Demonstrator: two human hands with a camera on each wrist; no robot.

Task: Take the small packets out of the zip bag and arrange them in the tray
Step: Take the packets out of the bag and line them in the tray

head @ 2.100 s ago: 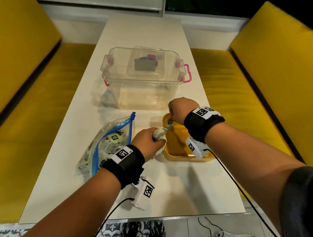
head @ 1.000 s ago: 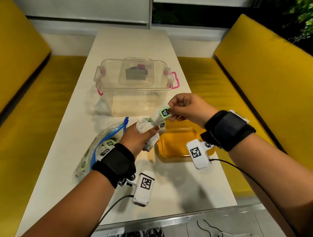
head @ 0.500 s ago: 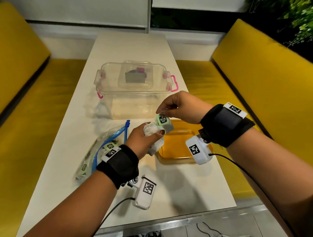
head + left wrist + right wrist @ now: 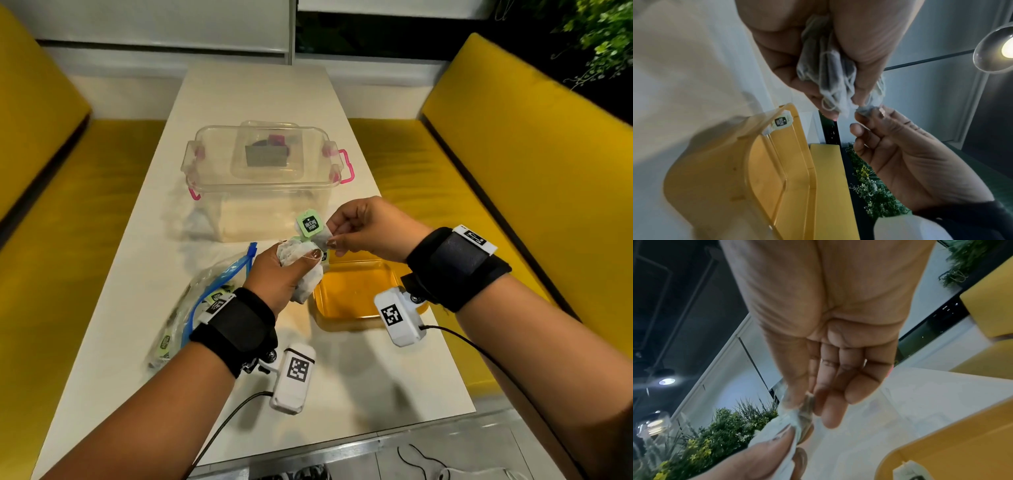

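A bunch of small packets, tea bags with strings, sits bundled in the left hand, whose fingers and thumb curl round it above the table, between the zip bag and the tray. The right hand pinches one packet at the top of the bunch between thumb and forefinger, the other fingers loosely bent; its green tag stands up just above the pinch. In the left wrist view one more packet lies against the far rim of the yellow tray. The zip bag with its blue seal lies on the white table, left of the tray and partly under the left wrist, with more green-tagged packets inside. Beyond the hands stands a clear lidded box with pink clasps. Yellow benches flank the table.
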